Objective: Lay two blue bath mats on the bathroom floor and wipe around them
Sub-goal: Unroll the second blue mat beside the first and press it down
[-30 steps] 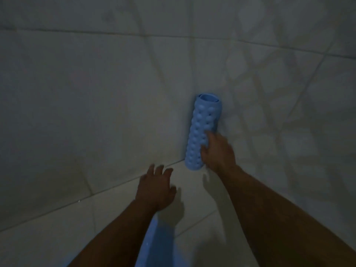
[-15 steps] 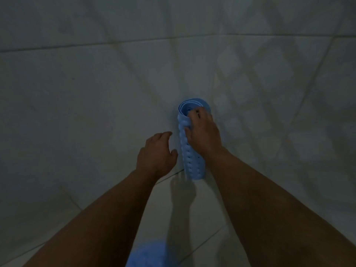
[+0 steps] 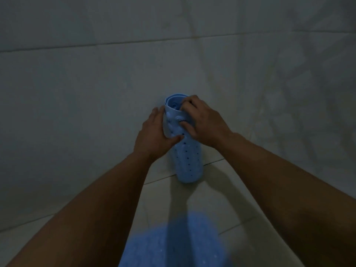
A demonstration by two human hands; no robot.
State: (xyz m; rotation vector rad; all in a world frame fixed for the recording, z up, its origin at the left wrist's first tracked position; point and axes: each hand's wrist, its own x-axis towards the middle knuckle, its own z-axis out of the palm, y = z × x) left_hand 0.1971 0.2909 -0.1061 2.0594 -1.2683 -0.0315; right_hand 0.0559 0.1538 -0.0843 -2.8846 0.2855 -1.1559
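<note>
A rolled blue bath mat (image 3: 187, 160) with small holes stands upright on the tiled floor, against the corner where two walls meet. My right hand (image 3: 205, 122) grips its upper end, fingers curled over the open top and thumb on the front. My left hand (image 3: 154, 135) clasps the roll's left side, thumb pressed on the front. A second blue mat (image 3: 173, 241) lies on the floor at the bottom of the view, blurred, between my forearms.
Pale tiled walls (image 3: 86, 112) rise behind and to the right of the roll. Light floor tiles (image 3: 217, 205) with grout lines run between the corner and the lower mat. The room is dim.
My left hand has moved from the air beside the roll onto its left side. My right hand has shifted up from mid-roll to its top. The view has come closer.
</note>
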